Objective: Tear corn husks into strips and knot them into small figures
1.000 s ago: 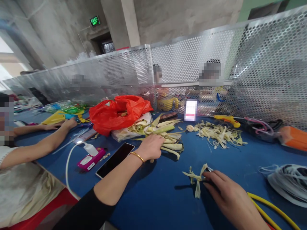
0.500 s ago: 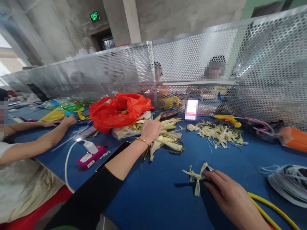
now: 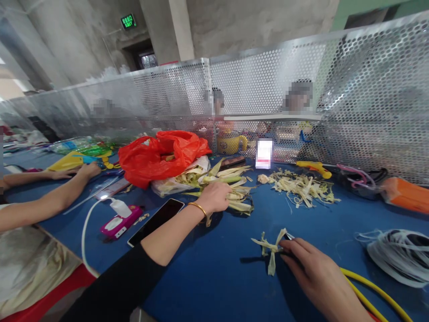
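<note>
My left hand, a gold bangle at its wrist, is closed over the near side of a pile of corn husks; its fingertips are mostly hidden among the leaves. Lower right, my right hand pinches a knotted corn husk piece with several short ends sticking out, held just above the table. A thin metal tip pokes out beside its fingers; the rest of that tool is hidden by the hand.
A red plastic bag sits behind the husks. Shredded husk strips, a lit phone and a yellow glue gun lie by the perforated screen. Left are a dark phone, a pink power strip and a co-worker's arms.
My left hand has come down from the top of the husk pile to its near side, shifting some leaves. My right hand keeps the knotted husk nearly still. The view has shifted slightly.
</note>
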`<state>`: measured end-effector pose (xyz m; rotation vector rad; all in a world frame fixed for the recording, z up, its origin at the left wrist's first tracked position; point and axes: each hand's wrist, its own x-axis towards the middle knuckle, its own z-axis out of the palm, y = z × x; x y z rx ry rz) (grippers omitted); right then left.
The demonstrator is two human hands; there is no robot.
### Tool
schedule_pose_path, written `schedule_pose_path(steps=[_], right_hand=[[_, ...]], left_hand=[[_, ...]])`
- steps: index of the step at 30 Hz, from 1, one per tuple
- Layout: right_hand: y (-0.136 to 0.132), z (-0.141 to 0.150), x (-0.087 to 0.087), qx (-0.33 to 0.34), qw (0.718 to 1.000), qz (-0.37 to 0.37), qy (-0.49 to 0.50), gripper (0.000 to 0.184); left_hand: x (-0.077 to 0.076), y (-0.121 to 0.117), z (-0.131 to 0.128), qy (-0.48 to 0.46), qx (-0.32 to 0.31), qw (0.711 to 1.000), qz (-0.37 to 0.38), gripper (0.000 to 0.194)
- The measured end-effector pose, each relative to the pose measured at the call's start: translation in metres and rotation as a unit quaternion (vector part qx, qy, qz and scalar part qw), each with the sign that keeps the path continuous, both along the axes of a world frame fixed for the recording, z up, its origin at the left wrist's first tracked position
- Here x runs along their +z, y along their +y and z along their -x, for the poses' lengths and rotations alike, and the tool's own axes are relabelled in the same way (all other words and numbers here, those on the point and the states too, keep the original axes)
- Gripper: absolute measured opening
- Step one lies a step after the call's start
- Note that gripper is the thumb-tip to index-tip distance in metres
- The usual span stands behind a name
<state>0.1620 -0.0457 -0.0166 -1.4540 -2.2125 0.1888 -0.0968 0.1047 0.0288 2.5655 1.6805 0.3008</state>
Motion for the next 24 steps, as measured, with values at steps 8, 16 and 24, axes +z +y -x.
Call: schedule_pose_path(steps=[8, 16, 24], right_hand=[[0.000, 0.000, -0.002, 0.006, 1.000, -0.002, 0.000, 0.020], [-0.001, 0.000, -0.002, 0.008, 1.000, -0.013, -0.018, 0.020], [-0.001, -0.001, -0.005, 0.011, 0.999, 0.000, -0.037, 0.021]], left_hand=[[0.000, -0.005, 0.009, 0.082, 0.015, 0.996, -0.006, 0.018], [0.007, 0.009, 0.013, 0.021, 0.017, 1.000, -0.009, 0.021], [0.028, 0.023, 0.013, -0.158, 0.007, 0.987, 0.009, 0.026]])
